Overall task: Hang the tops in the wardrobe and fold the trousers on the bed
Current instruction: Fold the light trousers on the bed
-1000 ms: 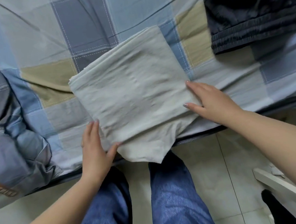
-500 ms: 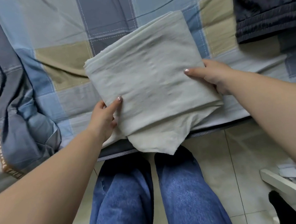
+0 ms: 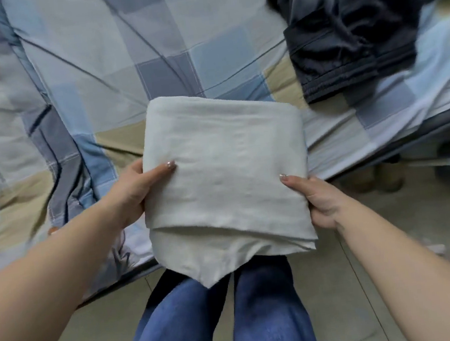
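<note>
Folded pale cream trousers (image 3: pixel 226 170) are lifted off the bed (image 3: pixel 150 53) over its near edge, with one corner hanging down toward my knees. My left hand (image 3: pixel 140 190) grips their left side, thumb on top and fingers underneath. On the right side my right hand (image 3: pixel 315 199) holds them the same way. A dark navy garment (image 3: pixel 347 27) with an elastic waistband lies crumpled on the bed at the upper right.
The bed carries a checked sheet in blue, grey and tan. A bunched grey-blue fabric (image 3: pixel 57 149) lies on its left part. My legs in blue jeans (image 3: pixel 215 324) stand on the tiled floor (image 3: pixel 391 236) close against the bed's edge.
Both hands went from resting beside the folded trousers to gripping its sides. The bundle has come up off the bed and toward me.
</note>
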`<state>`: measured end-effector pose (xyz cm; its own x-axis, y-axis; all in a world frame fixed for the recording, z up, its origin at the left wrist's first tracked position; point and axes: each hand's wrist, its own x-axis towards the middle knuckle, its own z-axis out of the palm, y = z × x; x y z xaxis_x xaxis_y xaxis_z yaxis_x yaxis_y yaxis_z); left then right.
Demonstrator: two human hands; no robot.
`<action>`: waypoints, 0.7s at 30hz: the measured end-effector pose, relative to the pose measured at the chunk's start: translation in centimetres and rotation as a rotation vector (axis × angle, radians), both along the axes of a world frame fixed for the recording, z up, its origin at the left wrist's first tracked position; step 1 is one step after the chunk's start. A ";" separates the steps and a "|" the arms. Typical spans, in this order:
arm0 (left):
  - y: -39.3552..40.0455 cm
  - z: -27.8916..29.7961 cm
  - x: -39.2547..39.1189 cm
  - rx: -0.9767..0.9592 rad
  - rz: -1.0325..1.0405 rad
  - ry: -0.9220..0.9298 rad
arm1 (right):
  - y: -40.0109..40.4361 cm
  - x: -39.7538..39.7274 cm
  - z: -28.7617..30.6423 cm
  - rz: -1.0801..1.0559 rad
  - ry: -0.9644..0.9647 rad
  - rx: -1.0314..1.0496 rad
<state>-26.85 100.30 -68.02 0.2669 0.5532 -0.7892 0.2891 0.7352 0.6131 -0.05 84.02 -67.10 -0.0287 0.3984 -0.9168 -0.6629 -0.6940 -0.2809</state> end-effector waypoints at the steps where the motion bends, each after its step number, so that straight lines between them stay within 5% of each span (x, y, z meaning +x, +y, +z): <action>1: 0.1 1.7 0.4 0.013 -0.039 -0.017 | -1.0 -0.2 1.9 -0.044 -0.015 0.013; 13: -3.3 25.1 8.0 0.042 -0.614 -0.338 | -16.9 -2.8 25.4 -0.552 -0.219 0.123; 21: -12.8 35.2 16.3 0.155 -0.826 -0.398 | -28.8 -4.0 34.8 -0.833 -0.402 0.223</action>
